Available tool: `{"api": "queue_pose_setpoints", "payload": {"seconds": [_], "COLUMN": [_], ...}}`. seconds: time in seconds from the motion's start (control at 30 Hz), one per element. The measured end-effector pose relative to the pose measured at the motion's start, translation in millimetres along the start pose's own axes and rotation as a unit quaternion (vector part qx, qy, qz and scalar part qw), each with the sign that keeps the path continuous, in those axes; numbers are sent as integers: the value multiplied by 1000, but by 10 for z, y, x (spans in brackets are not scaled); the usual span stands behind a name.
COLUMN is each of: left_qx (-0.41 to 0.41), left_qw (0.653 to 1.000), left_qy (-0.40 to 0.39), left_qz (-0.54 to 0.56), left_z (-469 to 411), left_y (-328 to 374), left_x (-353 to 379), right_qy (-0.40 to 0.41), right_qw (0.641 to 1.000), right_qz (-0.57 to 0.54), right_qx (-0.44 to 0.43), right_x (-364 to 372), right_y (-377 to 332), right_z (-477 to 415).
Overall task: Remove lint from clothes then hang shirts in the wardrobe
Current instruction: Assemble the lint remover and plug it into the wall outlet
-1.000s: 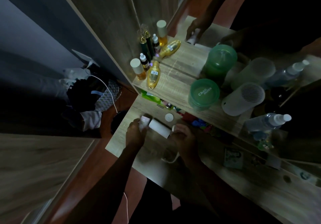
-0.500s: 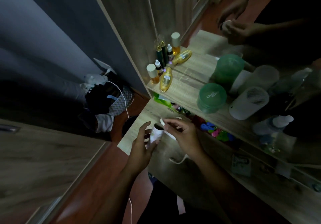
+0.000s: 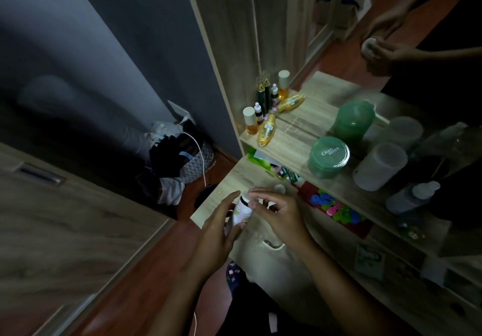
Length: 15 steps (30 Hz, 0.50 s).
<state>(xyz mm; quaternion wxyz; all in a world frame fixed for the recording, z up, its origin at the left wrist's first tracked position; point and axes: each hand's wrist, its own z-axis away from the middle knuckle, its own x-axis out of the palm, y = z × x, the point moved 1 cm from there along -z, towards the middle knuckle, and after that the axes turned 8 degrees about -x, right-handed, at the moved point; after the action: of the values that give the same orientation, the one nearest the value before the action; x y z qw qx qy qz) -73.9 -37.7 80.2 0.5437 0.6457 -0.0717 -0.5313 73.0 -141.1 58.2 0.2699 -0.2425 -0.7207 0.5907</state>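
Note:
A white lint roller (image 3: 242, 211) stands roughly upright between my hands, above the lower shelf of a wooden dressing table (image 3: 227, 179). My left hand (image 3: 220, 234) wraps around its lower part. My right hand (image 3: 277, 214) pinches at its dark top end with thumb and forefinger. The room is dim, so the roller's handle and sheet surface are hard to make out. No shirts are visible near my hands.
The upper shelf (image 3: 289, 148) carries a golden bottle (image 3: 267, 129), small dropper bottles, a green jar (image 3: 328, 157), a white round device (image 3: 379, 166) and a spray bottle (image 3: 412, 196). A mirror behind reflects my hands. Clothes are piled (image 3: 177, 158) on the floor at left, beside a wooden wardrobe door (image 3: 65, 231).
The roller went from lying across the lower shelf to being lifted upright. My right hand shifted from its end to its top, and the view moved closer.

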Motion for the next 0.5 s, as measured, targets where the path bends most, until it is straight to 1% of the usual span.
{"api": "queue_pose_setpoints", "payload": {"seconds": [0.37,0.5], "left_qx": [-6,8], "left_qw": [1000,999], "left_qy": [14,30], "left_qz": [-11,-21], "left_z": [191,204], "left_y": [-43,-103], "left_x": [-87,-108], "right_qy": [-33,-64], "right_qw": [998,994], "right_qz": [44,91], "right_qx": [3,-19], "right_x": [183,228], "right_y": [38,30], "right_z": [157,150]}}
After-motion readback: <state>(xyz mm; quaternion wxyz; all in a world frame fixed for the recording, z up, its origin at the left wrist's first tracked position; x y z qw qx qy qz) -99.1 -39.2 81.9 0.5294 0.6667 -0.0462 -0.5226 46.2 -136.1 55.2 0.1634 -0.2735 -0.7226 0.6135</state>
